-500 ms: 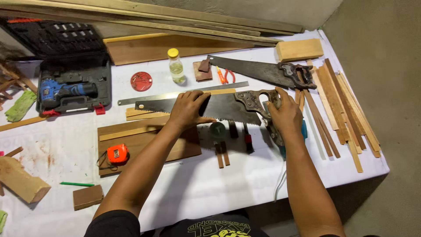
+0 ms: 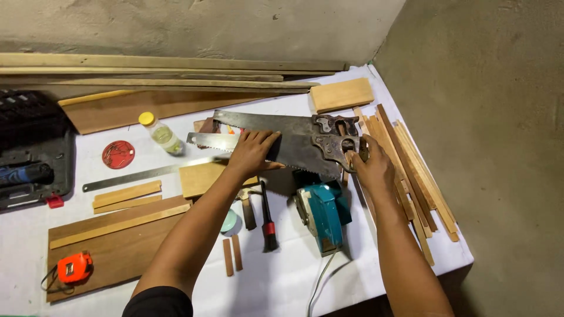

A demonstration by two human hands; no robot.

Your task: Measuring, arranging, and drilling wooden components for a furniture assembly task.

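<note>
Head view: two hand saws are laid on the white-covered table (image 2: 282, 282), blades pointing left, handles to the right. The near saw (image 2: 294, 154) is partly stacked over the far saw (image 2: 264, 123). The left hand (image 2: 252, 154) is pressed flat on the near saw's blade, fingers spread, palm down, nothing gripped. The right hand (image 2: 371, 167) is closed around the near saw's dark handle at the blade's right end. The far saw's handle is seen just above it, untouched.

Just below the saws, a teal power tool (image 2: 323, 214) is lying with its cord run off the front edge. A black-and-red brush (image 2: 267, 220) and two short wood sticks (image 2: 232, 253) are placed to its left. A long metal ruler (image 2: 141, 174) is laid left of the left wrist, near a small wood block (image 2: 202, 178). A small bottle with a yellow cap (image 2: 161, 135) and a red round lid (image 2: 118, 154) are set further left. An orange tape measure (image 2: 73, 267) is resting on a brown board (image 2: 117, 246) at the near left. A black tool case (image 2: 32, 149) is seen at the left edge. A bundle of wood strips (image 2: 411, 170) is laid just right of the right hand. A light wood block (image 2: 342, 94) is placed at the far right corner. Long planks (image 2: 164, 70) are stacked along the wall.
</note>
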